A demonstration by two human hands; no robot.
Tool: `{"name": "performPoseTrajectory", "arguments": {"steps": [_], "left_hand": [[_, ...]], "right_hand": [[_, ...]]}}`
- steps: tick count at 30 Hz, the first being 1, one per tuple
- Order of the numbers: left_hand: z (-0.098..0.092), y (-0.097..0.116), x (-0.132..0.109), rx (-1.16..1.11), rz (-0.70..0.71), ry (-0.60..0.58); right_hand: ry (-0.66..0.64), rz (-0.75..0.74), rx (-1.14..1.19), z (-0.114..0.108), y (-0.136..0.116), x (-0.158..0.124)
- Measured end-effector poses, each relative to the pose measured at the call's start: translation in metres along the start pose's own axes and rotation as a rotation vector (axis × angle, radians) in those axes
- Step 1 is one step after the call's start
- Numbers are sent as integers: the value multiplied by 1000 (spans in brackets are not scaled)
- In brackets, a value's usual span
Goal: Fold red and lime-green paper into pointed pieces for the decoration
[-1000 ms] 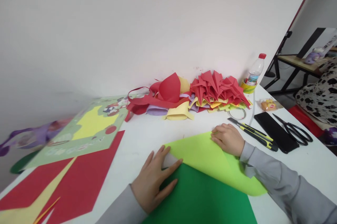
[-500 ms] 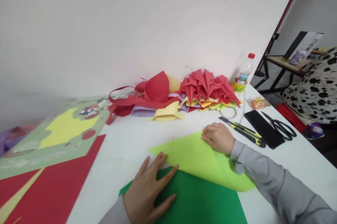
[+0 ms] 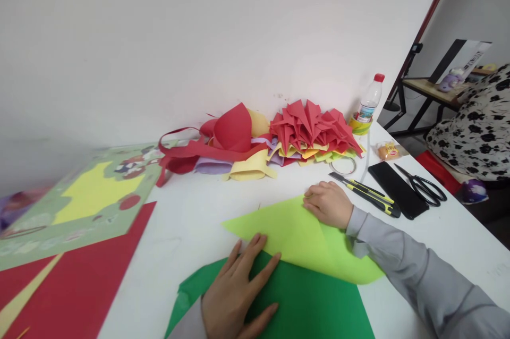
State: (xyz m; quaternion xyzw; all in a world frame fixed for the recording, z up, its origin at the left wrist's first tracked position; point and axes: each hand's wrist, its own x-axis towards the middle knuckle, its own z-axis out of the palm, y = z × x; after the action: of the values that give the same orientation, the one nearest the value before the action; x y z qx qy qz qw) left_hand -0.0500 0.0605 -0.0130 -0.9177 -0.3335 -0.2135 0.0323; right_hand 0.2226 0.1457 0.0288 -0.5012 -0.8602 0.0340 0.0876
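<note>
Far left, leave flat dark-red paper sheet (image 3: 95, 278) alone. Next, left hand (image 3: 241, 294) splayed open, palm down on smooth dark-green paper sheet (image 3: 319, 299), fingertips at edge of lime-green paper sheet (image 3: 287, 235), gripping nothing. Lime sheet ahead on white tabletop (image 3: 179, 219), near edge lapping over dark green. Right hand (image 3: 329, 205) curled at its far edge; can't tell if pinching or only pressing. Probably best to anchor there, press lightly leftward, square edges before any hard crease, avoid forearm dragging the loose end. Watch yellow-and-black utility knife (image 3: 380, 203) just right.
</note>
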Motion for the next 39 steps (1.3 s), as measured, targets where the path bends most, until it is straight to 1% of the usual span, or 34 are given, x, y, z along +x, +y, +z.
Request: {"name": "performPoseTrajectory", "arguments": {"steps": [5, 8, 13, 17, 25, 27, 31, 34, 39], "left_hand": [[-4, 2, 3, 8, 21, -40], [-5, 3, 4, -3, 35, -38], [0, 15, 4, -40, 46, -7], [2, 26, 5, -52, 48, -18], [-3, 31, 13, -21, 67, -63], [-1, 34, 13, -24, 64, -48], [5, 43, 13, -65, 107, -16], [7, 48, 14, -67, 119, -41], [9, 51, 17, 14, 133, -82]], "right_hand": [[-3, 8, -6, 0, -1, 0], [-8, 13, -14, -1, -1, 0], [5, 7, -4, -1, -1, 1], [4, 13, -18, 1, -1, 2], [-14, 29, -33, 2, -2, 4], [-13, 33, -35, 2, -2, 4], [-15, 35, -35, 3, -2, 5], [-23, 34, -39, 2, -3, 5], [-42, 33, -49, 0, -3, 5]]}}
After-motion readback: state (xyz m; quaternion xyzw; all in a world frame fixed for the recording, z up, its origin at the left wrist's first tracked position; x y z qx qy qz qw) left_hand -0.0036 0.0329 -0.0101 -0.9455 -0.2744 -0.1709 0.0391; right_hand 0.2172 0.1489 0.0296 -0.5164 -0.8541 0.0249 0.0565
